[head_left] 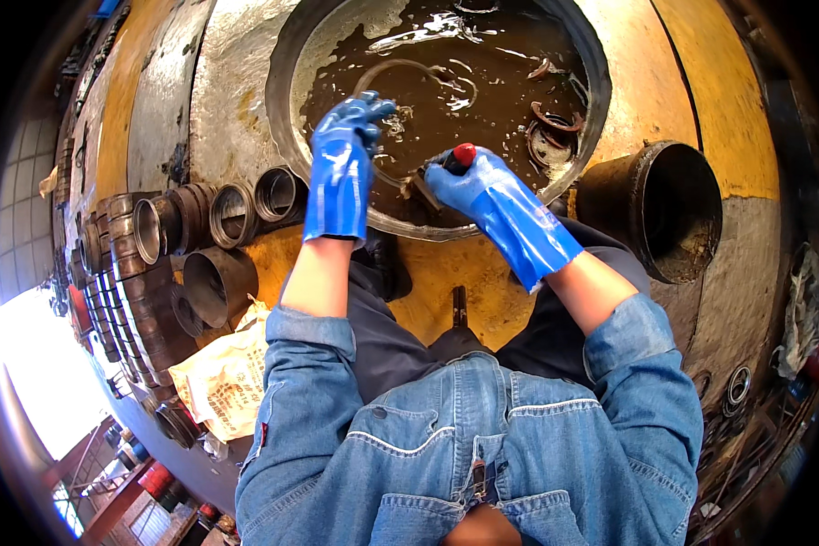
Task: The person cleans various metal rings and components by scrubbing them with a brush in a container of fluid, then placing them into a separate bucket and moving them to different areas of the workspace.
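Note:
My left hand (346, 136), in a long blue rubber glove, is over the left side of a wide round tub (287, 118) of murky brown liquid (428, 100). Its fingers are apart and nothing shows in them. A thin ring (387, 65) lies partly sunk in the liquid, close to that hand. At the tub's near edge my right hand (469, 187), gloved the same way, is closed round a tool with a dark, red-ended handle (464, 155). The tool's working end is mostly hidden by the glove and the liquid. Curved rusty metal pieces (557, 120) poke out at the tub's right.
A dark metal cylinder (651, 205) lies open-ended to the right. Several metal rings (234, 214) and stacked round parts (132, 227) stand at the left, with an open short cylinder (218, 284) and a printed paper sack (223, 378) nearer me. Worn yellow plates (728, 100) cover the floor.

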Demonstrator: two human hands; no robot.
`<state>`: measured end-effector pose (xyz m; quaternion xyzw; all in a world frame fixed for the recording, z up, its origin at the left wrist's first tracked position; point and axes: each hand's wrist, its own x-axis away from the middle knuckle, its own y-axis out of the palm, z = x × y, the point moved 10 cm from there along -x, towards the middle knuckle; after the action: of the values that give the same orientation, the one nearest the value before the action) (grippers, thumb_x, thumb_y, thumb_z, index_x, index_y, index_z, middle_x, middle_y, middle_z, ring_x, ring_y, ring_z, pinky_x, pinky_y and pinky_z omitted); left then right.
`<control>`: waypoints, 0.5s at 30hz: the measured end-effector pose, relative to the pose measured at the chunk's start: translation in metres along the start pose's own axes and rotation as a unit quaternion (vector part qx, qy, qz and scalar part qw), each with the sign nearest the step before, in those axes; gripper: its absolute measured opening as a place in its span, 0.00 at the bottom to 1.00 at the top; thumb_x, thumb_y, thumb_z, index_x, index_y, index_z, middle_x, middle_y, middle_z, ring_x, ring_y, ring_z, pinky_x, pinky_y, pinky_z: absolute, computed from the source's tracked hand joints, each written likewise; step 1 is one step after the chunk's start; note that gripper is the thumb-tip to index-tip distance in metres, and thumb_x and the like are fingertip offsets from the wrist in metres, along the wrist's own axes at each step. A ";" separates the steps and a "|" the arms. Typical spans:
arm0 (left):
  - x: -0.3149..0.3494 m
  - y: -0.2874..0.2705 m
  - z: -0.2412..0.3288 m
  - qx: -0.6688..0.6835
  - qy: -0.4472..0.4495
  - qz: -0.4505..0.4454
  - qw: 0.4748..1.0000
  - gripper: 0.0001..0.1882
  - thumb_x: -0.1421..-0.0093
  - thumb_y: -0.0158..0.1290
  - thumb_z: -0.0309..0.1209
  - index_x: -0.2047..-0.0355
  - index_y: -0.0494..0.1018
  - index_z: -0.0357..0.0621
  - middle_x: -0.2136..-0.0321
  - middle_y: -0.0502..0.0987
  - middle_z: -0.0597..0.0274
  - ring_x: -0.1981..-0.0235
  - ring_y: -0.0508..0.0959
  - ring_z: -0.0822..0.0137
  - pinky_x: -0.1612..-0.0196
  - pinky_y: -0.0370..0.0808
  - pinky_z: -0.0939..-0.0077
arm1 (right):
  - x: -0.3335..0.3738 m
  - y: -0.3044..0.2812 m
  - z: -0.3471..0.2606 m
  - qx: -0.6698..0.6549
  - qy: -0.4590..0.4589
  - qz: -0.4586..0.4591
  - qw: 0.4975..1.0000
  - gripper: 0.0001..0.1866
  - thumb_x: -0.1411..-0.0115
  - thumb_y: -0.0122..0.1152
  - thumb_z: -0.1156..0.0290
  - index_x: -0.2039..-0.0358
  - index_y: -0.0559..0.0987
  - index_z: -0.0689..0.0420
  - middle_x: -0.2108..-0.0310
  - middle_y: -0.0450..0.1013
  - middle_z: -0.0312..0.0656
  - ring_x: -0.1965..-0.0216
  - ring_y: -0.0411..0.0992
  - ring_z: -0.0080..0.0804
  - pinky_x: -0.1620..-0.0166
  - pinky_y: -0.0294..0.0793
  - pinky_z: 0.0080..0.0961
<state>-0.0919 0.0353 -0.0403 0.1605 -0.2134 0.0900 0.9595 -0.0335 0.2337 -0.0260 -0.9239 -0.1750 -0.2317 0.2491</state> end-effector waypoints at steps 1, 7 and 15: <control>0.003 0.001 0.012 0.035 -0.009 0.008 0.999 0.17 0.32 0.54 0.29 0.45 0.74 0.36 0.57 0.85 0.54 0.82 0.67 0.83 0.81 0.64 0.87 | -0.002 -0.008 0.002 -0.009 -0.006 0.026 1.000 0.17 0.43 0.59 0.56 0.70 0.83 0.59 0.72 0.80 0.53 0.67 0.79 0.50 0.60 0.78 0.41; -0.007 -0.036 0.029 0.186 -0.043 -0.033 0.981 0.18 0.28 0.51 0.33 0.42 0.73 0.36 0.59 0.84 0.63 0.86 0.57 0.85 0.81 0.55 0.84 | -0.042 -0.046 0.009 -0.002 -0.113 0.202 0.973 0.13 0.40 0.61 0.57 0.68 0.84 0.54 0.71 0.80 0.52 0.66 0.81 0.50 0.60 0.79 0.39; -0.011 -0.049 0.024 0.149 -0.070 -0.033 0.986 0.19 0.26 0.50 0.36 0.40 0.74 0.40 0.64 0.85 0.69 0.89 0.56 0.85 0.82 0.54 0.84 | -0.066 -0.079 0.068 -0.310 0.011 0.215 0.926 0.21 0.38 0.67 0.58 0.52 0.81 0.61 0.61 0.81 0.41 0.62 0.78 0.28 0.55 0.77 0.26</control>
<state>-0.0990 -0.0202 -0.0380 0.3146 -0.2589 0.0781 0.9099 -0.1002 0.3213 -0.0821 -0.9680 0.1115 -0.2249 -0.0043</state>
